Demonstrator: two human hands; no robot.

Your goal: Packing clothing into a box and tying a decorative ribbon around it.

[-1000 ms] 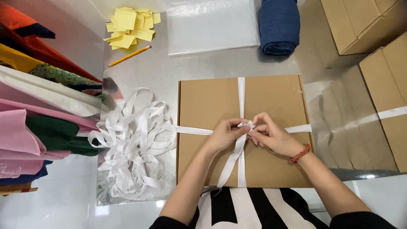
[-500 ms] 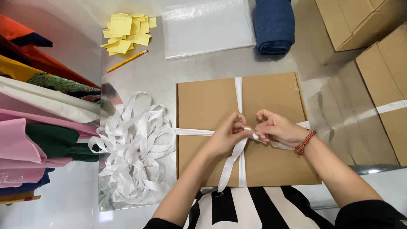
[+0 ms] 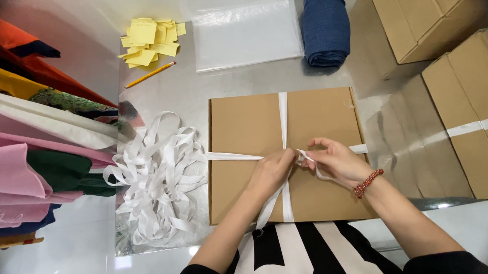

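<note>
R hand (image 3: pixel 335 159) drew ribbon (image 3: pixel 282 113) end out rightward.

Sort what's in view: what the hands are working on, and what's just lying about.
In hand: box, ribbon crossed over it, left hand, right hand.
Lying about: ribbon pile, yellow notes, pencil, plastic sleeve, rolled denim, fabrics, other boxes.

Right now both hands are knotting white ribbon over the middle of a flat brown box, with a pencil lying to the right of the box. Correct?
Not quite. The pencil lies up and left of the brown box, near the yellow notes, as the head view shows. Both hands do work the white ribbon at the middle.
</note>
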